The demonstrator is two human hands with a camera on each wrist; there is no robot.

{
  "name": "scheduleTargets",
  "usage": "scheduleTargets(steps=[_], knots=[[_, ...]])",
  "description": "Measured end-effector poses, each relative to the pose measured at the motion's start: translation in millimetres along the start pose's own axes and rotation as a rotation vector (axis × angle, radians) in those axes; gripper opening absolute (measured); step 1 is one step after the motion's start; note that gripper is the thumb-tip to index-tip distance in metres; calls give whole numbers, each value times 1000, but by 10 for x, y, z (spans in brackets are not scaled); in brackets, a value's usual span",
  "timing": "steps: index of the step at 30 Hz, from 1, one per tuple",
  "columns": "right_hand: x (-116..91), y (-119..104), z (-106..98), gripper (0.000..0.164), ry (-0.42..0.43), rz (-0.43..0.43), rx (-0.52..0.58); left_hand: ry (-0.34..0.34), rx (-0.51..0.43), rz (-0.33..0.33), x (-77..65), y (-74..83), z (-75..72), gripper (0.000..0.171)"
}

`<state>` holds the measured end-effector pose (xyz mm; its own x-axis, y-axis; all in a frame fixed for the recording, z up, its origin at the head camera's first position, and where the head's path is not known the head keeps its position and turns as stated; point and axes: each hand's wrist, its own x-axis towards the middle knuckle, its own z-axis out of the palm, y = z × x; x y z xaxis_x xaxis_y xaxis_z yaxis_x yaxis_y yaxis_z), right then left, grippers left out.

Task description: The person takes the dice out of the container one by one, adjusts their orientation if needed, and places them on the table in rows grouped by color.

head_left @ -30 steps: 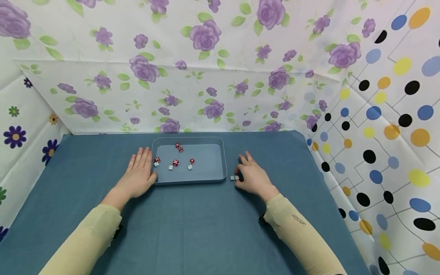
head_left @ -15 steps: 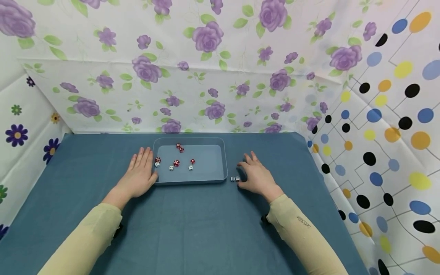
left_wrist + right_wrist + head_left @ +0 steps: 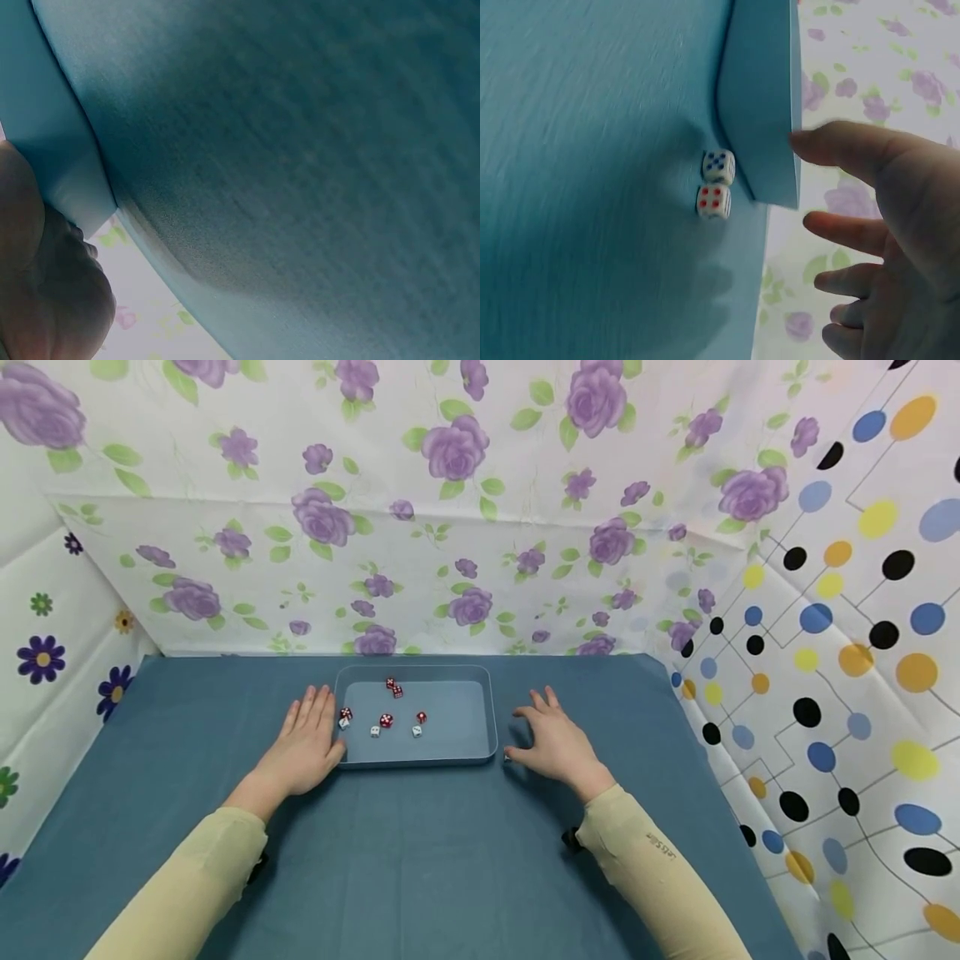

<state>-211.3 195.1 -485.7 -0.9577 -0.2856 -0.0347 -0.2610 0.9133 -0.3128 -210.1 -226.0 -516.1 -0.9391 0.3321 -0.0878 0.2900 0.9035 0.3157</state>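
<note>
Two white dice sat touching on the table, just beside the tray at its front right corner. The right hand hung over them, thumb and fingers spread wide. The left hand lay with straight fingers along the tray's left edge. Inside, three more white dice lay nearer, five red dice beyond. Flowered cloth rose behind the table's far edge.

on my feed i see a smooth, plastic-looking tray, smooth plastic-looking white dice, a matt, woven-grained tablecloth and a thin, creased floral sheet.
</note>
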Motion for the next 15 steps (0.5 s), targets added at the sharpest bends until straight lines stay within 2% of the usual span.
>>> scheduleTargets(steps=[7,15], knots=[[60,-187,37,44,67,-6,32,2,-11,12,-17,2,30,78],[208,-475,162,32,104,-83,17,-4,2,3,1,-16,3,79]])
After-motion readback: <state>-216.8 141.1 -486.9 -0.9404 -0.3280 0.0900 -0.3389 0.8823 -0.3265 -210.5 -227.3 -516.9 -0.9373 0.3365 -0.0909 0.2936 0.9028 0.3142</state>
